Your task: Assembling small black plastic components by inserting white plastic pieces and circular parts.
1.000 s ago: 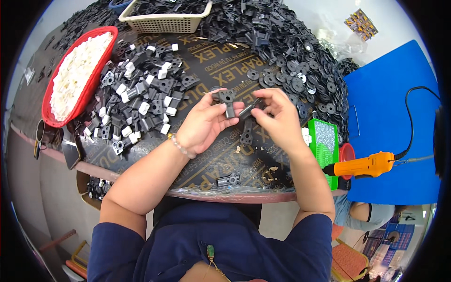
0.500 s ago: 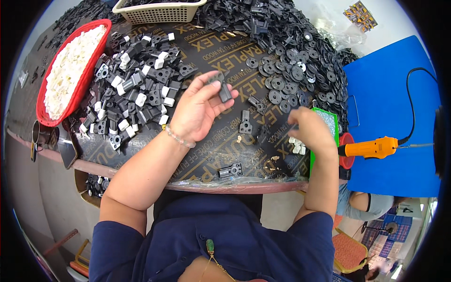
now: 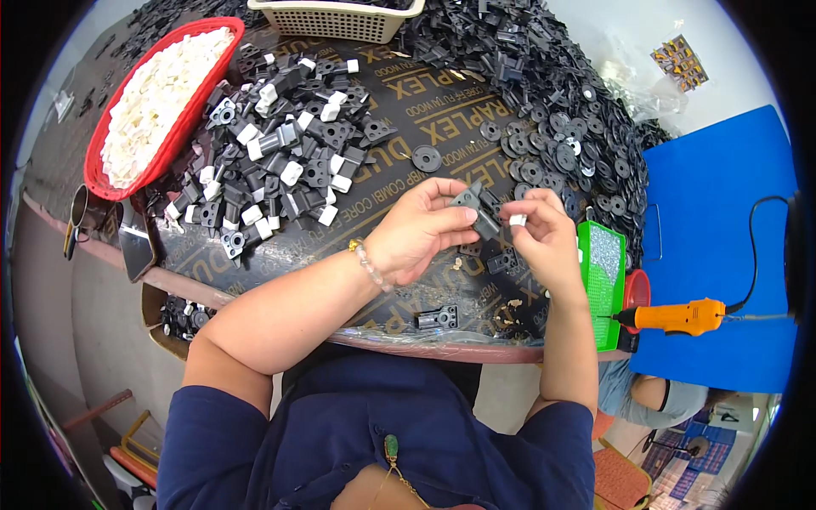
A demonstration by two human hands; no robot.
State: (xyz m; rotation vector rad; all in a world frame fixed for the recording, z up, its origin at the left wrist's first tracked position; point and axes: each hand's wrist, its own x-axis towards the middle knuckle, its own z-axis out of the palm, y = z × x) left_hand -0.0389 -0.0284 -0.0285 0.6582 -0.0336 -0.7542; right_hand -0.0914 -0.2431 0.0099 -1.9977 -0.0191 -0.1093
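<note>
My left hand (image 3: 416,234) is closed on a black plastic bracket (image 3: 486,223), held above the table between thumb and fingers. Close beside it, my right hand (image 3: 546,238) pinches a small white plastic cap (image 3: 517,220) between thumb and fingertips. The cap faces the bracket's right side; whether they touch is hard to make out. Below the hands, a loose black bracket (image 3: 438,318) lies near the table's front edge. More black parts (image 3: 503,262) sit under my right hand, partly hidden. To the left is a heap of black brackets with white caps (image 3: 289,153).
A red basket (image 3: 95,161) of white pieces stands far left, a beige basket (image 3: 340,25) at the back. Black discs (image 3: 565,157) are heaped at right. Beside them are a green tray (image 3: 595,297) of small metal pieces and an orange electric screwdriver (image 3: 680,317). Another person (image 3: 663,393) is at lower right.
My right hand has come up from beside the green tray to my left hand, now with a white cap in its fingers. The left hand has moved right and down with the bracket. The view has shifted slightly.
</note>
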